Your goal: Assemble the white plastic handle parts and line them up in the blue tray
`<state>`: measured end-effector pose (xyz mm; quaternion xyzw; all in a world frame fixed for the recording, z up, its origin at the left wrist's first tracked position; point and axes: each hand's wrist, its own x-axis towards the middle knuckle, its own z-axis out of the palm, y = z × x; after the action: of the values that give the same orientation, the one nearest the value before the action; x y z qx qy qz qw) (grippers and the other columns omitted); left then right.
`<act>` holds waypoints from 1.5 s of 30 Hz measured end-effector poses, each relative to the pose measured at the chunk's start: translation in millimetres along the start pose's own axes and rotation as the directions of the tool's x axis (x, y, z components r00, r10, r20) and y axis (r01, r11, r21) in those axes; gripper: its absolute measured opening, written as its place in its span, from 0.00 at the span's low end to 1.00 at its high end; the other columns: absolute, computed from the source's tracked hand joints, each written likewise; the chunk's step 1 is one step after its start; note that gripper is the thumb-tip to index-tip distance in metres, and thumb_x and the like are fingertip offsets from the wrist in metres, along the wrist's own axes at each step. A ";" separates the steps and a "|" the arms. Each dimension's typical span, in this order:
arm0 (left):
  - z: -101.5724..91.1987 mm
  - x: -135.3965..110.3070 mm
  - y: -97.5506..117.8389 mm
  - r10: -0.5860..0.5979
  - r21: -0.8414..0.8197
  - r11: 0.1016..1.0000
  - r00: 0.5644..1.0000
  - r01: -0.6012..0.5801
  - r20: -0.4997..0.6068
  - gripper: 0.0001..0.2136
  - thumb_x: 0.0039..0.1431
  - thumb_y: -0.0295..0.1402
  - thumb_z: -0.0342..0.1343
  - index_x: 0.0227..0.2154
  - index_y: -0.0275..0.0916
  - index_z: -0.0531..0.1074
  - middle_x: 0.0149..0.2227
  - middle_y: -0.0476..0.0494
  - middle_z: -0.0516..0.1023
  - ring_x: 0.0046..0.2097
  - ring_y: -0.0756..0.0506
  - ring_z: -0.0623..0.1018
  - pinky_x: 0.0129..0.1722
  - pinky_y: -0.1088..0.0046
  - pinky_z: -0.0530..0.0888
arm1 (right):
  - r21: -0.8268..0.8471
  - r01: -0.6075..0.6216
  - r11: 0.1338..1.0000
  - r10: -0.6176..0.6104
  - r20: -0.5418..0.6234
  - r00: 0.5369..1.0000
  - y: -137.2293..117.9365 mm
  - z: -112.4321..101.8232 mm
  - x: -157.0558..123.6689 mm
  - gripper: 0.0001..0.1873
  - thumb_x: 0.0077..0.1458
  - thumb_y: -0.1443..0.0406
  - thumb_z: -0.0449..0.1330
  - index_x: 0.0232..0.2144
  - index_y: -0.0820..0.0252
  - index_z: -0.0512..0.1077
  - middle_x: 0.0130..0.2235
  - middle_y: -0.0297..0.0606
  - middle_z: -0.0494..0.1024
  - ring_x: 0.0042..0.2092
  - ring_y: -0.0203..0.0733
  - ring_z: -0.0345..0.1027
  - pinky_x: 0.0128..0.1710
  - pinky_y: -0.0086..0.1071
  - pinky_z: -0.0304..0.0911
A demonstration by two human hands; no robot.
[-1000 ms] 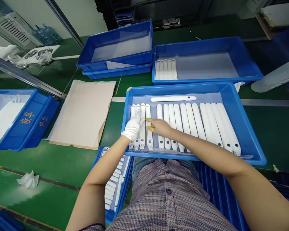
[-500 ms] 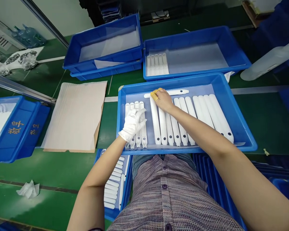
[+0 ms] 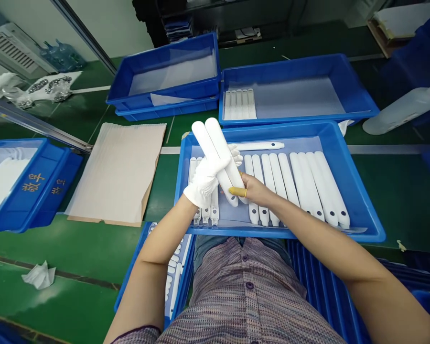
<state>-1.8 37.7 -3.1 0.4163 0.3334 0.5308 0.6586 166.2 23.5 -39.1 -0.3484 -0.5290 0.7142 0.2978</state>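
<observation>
Two long white rounded bars point(image 3: 218, 155) are lifted above the blue tray, side by side and tilted. My left hand point(image 3: 204, 179), in a white glove, grips them around the middle. My right hand point(image 3: 254, 189), with yellow finger cots, holds their lower ends. Below, a row of similar white bars point(image 3: 297, 186) lies in the tray point(image 3: 279, 231) on a pale sheet. Several narrower white pieces with notched ends point(image 3: 205, 215) lie partly hidden under my left hand. One white bar point(image 3: 260, 145) lies crosswise at the tray's far side.
Blue trays point(image 3: 165, 71) point(image 3: 294, 91) stand beyond, one holding several short white pieces point(image 3: 239, 104). A cardboard sheet point(image 3: 116, 172) lies left, beside a blue crate point(image 3: 39, 191). Another blue tray point(image 3: 174, 272) sits under my forearm. A tissue point(image 3: 39, 276) lies on the green bench.
My right hand has moved back from the crosswise bar, and both hands have raised two white bars out of the row. The row in the tray now has fewer bars.
</observation>
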 end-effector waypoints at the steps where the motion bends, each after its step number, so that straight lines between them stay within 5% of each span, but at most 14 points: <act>1: -0.7 0.6 2.7 0.020 0.037 0.999 1.000 -0.019 -0.011 0.25 0.55 0.42 0.70 0.54 0.40 0.75 0.52 0.37 0.82 0.53 0.35 0.82 0.54 0.57 0.79 | 0.028 -0.007 1.000 0.008 -0.034 0.999 2.9 3.2 -0.1 0.26 0.47 0.51 0.74 0.41 0.58 0.71 0.38 0.40 0.83 0.43 0.48 0.77 0.45 0.42 0.73; 5: -4.0 -5.0 -7.8 -0.078 0.212 0.974 0.997 0.081 -0.022 0.24 0.55 0.47 0.70 0.51 0.39 0.78 0.41 0.38 0.85 0.35 0.39 0.84 0.33 0.62 0.80 | 0.019 0.037 0.999 -0.033 -0.166 0.986 6.0 10.0 6.0 0.25 0.47 0.49 0.74 0.37 0.57 0.71 0.33 0.34 0.79 0.37 0.43 0.74 0.40 0.38 0.72; 9: -11.3 -8.2 -21.8 0.017 0.087 0.996 0.992 -0.006 -0.125 0.22 0.58 0.52 0.65 0.46 0.38 0.81 0.48 0.38 0.83 0.43 0.41 0.83 0.42 0.65 0.80 | -0.190 0.181 0.965 -0.239 -0.351 0.905 6.2 5.4 9.7 0.25 0.56 0.43 0.64 0.42 0.56 0.74 0.44 0.41 0.75 0.45 0.46 0.71 0.43 0.41 0.74; 12: -17.4 -7.2 -21.0 -0.008 0.007 1.000 0.986 0.009 -0.168 0.19 0.63 0.48 0.62 0.47 0.39 0.80 0.45 0.40 0.83 0.34 0.50 0.79 0.32 0.75 0.76 | -0.286 0.217 0.933 -0.330 -0.446 0.832 6.2 0.7 8.5 0.25 0.61 0.47 0.61 0.55 0.52 0.71 0.48 0.42 0.72 0.44 0.46 0.70 0.44 0.45 0.75; 16: -16.3 -8.3 -19.3 -0.168 -0.210 0.967 0.980 0.143 -0.107 0.20 0.67 0.49 0.57 0.52 0.41 0.76 0.40 0.44 0.80 0.27 0.53 0.73 0.27 0.77 0.73 | 0.078 0.208 0.975 -0.161 -0.399 0.903 2.9 -0.4 6.9 0.28 0.61 0.55 0.60 0.62 0.48 0.65 0.42 0.36 0.76 0.38 0.42 0.73 0.47 0.45 0.75; 19: -9.4 -10.5 -22.7 -0.196 -0.271 0.946 0.980 0.180 -0.033 0.14 0.65 0.39 0.61 0.50 0.41 0.76 0.38 0.47 0.78 0.31 0.52 0.75 0.34 0.75 0.76 | 0.407 0.123 0.905 0.004 -0.299 0.954 -1.1 2.7 7.2 0.23 0.59 0.59 0.61 0.57 0.51 0.69 0.37 0.33 0.76 0.34 0.38 0.72 0.44 0.40 0.75; 23: -4.2 -12.0 -24.0 -0.215 -0.313 0.929 0.976 0.197 -0.022 0.10 0.64 0.35 0.62 0.47 0.42 0.76 0.37 0.48 0.77 0.33 0.51 0.77 0.36 0.73 0.78 | 0.577 0.035 0.816 0.101 -0.202 0.974 -4.5 6.6 8.4 0.16 0.59 0.62 0.62 0.50 0.53 0.73 0.34 0.31 0.76 0.31 0.35 0.71 0.38 0.33 0.76; 27: -7.0 -11.1 -19.7 -0.262 -0.346 0.914 0.959 0.210 -0.110 0.05 0.66 0.33 0.60 0.42 0.40 0.76 0.36 0.48 0.77 0.32 0.53 0.76 0.35 0.78 0.76 | 0.626 0.080 0.776 0.101 -0.248 0.964 -2.6 6.5 9.6 0.14 0.58 0.65 0.63 0.48 0.52 0.70 0.39 0.33 0.80 0.34 0.36 0.73 0.36 0.33 0.77; 31: -11.5 -9.4 -19.1 -0.304 -0.384 0.885 0.951 0.262 -0.052 0.11 0.72 0.39 0.53 0.48 0.40 0.76 0.37 0.46 0.77 0.35 0.50 0.78 0.41 0.72 0.79 | 0.632 0.140 0.763 0.050 -0.272 0.961 1.7 6.3 10.9 0.18 0.57 0.63 0.66 0.49 0.49 0.67 0.43 0.32 0.81 0.35 0.35 0.73 0.34 0.30 0.77; 34: -12.7 -7.8 -20.9 -0.328 -0.330 0.899 0.942 0.289 -0.067 0.14 0.73 0.42 0.50 0.49 0.40 0.75 0.38 0.44 0.78 0.40 0.46 0.80 0.43 0.67 0.80 | 0.625 0.138 0.768 0.047 -0.270 0.962 2.3 7.3 11.4 0.20 0.56 0.62 0.68 0.48 0.47 0.66 0.44 0.31 0.80 0.38 0.36 0.74 0.37 0.32 0.77; 40: -11.2 -5.7 -21.6 -0.283 -0.337 0.914 0.950 0.226 -0.131 0.11 0.74 0.37 0.49 0.47 0.40 0.75 0.38 0.44 0.76 0.38 0.50 0.79 0.43 0.74 0.79 | 0.617 0.148 0.773 0.047 -0.288 0.956 -0.7 5.4 10.6 0.15 0.59 0.63 0.64 0.47 0.47 0.68 0.45 0.31 0.80 0.45 0.39 0.77 0.44 0.38 0.79; 45: -12.7 -4.5 -24.9 -0.277 -0.338 0.917 0.948 0.213 -0.154 0.07 0.73 0.33 0.51 0.42 0.40 0.74 0.37 0.46 0.75 0.35 0.51 0.77 0.39 0.75 0.78 | 0.515 0.135 0.847 0.004 -0.260 0.966 5.8 3.5 9.9 0.27 0.53 0.65 0.66 0.54 0.44 0.69 0.50 0.32 0.79 0.51 0.43 0.76 0.51 0.44 0.78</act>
<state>-3.5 33.5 -31.0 0.2046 0.3575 0.5293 0.7418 157.4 27.9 -45.9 -0.3224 -0.2819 0.7713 0.4709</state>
